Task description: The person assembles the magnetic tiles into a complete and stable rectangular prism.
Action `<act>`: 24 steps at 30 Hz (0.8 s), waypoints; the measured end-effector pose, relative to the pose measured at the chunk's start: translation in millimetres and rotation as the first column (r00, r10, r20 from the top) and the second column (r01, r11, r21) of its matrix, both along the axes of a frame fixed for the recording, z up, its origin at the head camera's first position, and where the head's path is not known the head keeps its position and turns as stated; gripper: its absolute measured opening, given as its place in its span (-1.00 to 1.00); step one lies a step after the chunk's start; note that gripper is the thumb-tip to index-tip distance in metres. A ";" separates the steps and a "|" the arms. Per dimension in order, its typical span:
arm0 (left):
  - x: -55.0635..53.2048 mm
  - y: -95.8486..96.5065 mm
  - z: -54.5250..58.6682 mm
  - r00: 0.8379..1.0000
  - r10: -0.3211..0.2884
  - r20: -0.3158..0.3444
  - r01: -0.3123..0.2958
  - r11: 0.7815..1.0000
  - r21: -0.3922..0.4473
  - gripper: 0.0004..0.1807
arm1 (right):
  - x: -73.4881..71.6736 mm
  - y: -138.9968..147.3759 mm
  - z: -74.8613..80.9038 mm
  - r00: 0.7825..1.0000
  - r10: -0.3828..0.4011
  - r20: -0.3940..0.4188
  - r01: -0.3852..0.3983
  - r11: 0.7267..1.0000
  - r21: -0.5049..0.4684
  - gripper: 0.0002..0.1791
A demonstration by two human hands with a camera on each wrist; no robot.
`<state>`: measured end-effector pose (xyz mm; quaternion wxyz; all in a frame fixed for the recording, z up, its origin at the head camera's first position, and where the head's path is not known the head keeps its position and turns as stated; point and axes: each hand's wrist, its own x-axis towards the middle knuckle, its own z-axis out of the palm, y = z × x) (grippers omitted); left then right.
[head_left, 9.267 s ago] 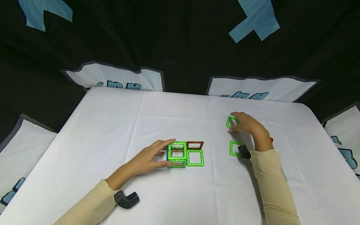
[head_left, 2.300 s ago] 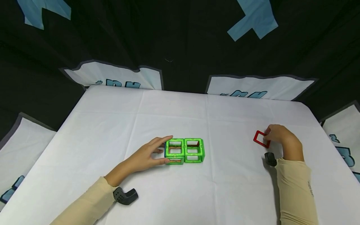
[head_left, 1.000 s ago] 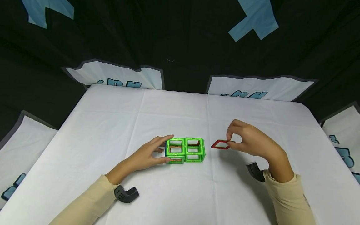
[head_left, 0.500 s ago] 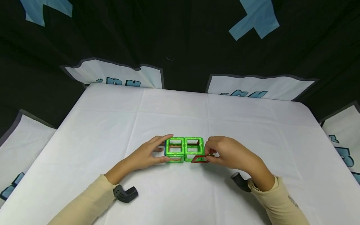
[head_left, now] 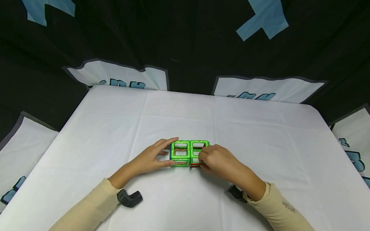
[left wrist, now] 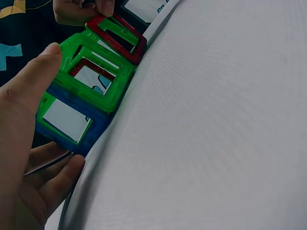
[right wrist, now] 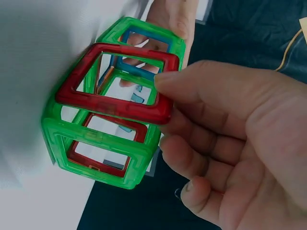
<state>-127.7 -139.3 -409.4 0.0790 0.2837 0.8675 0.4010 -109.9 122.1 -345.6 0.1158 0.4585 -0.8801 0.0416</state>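
Two joined cubes of mostly green magnetic tiles (head_left: 180, 157) stand on the white table. My left hand (head_left: 148, 162) holds the left cube between thumb and index finger, thumb at the front corner and index at the back. A blue tile (left wrist: 98, 129) forms that cube's outer left side. My right hand (head_left: 221, 163) pinches a red square tile (right wrist: 115, 109) by its edge, at the front of the right cube. In the right wrist view the tile leans across the cube's front opening. Another red tile (right wrist: 139, 132) shows behind it, inside the frame.
The white tablecloth (head_left: 173, 199) has fold creases and reaches to the black curtain (head_left: 190, 48) behind. A black wrist-worn device (head_left: 129, 199) sits on the left forearm and another black device (head_left: 237, 193) on the right.
Green tiles at the right were added to the second cube. My right hand then picked up the red tile and brought it left to the right cube's front. The left hand stays.
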 end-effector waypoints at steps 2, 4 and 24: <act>-0.1 0.1 0.1 1.000 0.001 0.000 -0.001 1.000 -0.001 -0.20 | 0.3 -0.3 -1.0 0.999 -0.008 -0.033 0.007 1.000 -0.010 -0.81; -0.2 0.2 0.2 1.000 0.001 0.000 -0.001 1.000 -0.002 -0.20 | 0.4 -0.5 -1.4 0.999 -0.016 -0.051 0.015 1.000 -0.018 -0.82; 0.1 -0.3 1.2 1.000 0.000 0.004 0.000 1.000 -0.015 -0.20 | -3.8 -0.6 -2.3 0.996 -0.071 -0.053 0.069 0.997 -0.035 -0.77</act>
